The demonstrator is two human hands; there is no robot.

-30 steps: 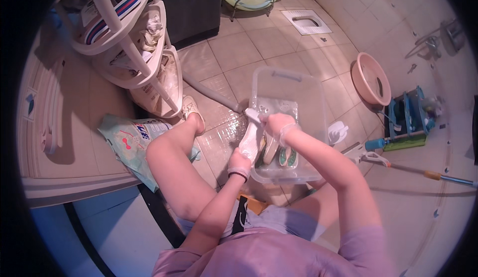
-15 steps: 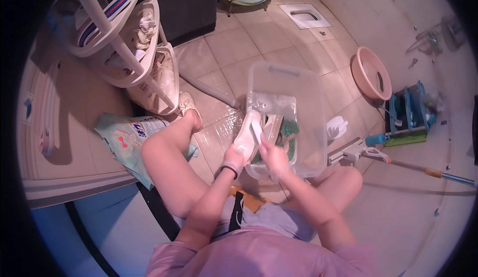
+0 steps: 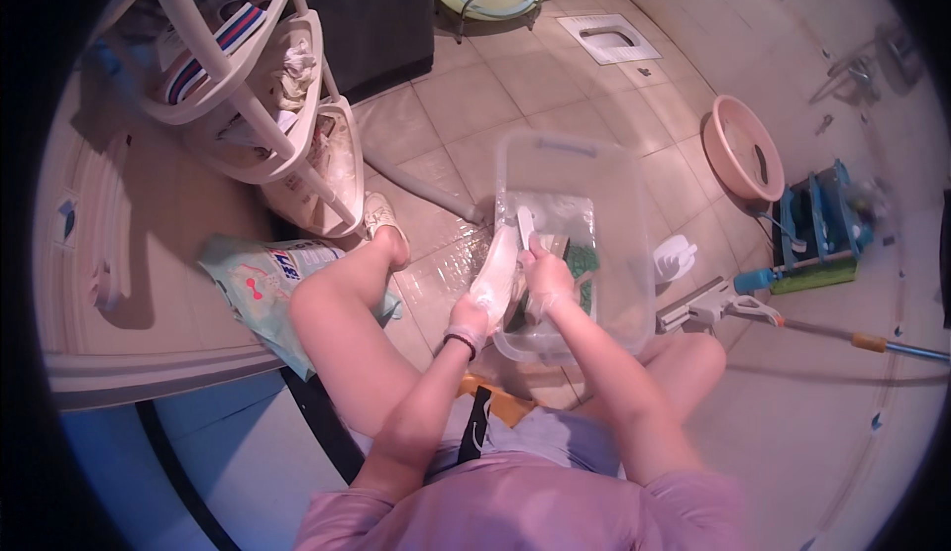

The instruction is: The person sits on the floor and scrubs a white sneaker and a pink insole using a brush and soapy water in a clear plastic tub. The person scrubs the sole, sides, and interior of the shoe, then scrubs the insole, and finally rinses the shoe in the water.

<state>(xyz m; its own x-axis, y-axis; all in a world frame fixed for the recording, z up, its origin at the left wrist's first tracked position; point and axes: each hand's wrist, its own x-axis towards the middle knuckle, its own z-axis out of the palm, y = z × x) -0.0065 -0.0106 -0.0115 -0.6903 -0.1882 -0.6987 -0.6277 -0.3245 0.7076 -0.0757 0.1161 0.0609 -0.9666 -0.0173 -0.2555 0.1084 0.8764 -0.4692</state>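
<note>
A pale, long shoe (image 3: 498, 266) is tilted over the near left side of a clear plastic tub (image 3: 639, 254). My left hand (image 3: 471, 315) is wrapped round its near end. In my right hand (image 3: 548, 279) is a white-handled brush (image 3: 526, 222), its far end raised beside the shoe's far end; its bristles cannot be made out. Both hands seem to wear thin clear gloves. Inside the tub, partly covered by my right hand, are water and a green textured thing (image 3: 584, 266).
A white shelf rack (image 3: 297, 145) stands on the left, with a grey hose (image 3: 421, 187) running from it toward the tub. A pink basin (image 3: 728, 135), a blue rack (image 3: 817, 224) and a mop (image 3: 718, 303) are on the right. A squat toilet (image 3: 607, 39) lies beyond. A printed bag (image 3: 253, 284) rests by my left leg.
My right hand has shifted slightly, and the brush's far end has risen from over the shoe to beside its far end. The shoe stays in my left hand. The whole view has shifted a little.
</note>
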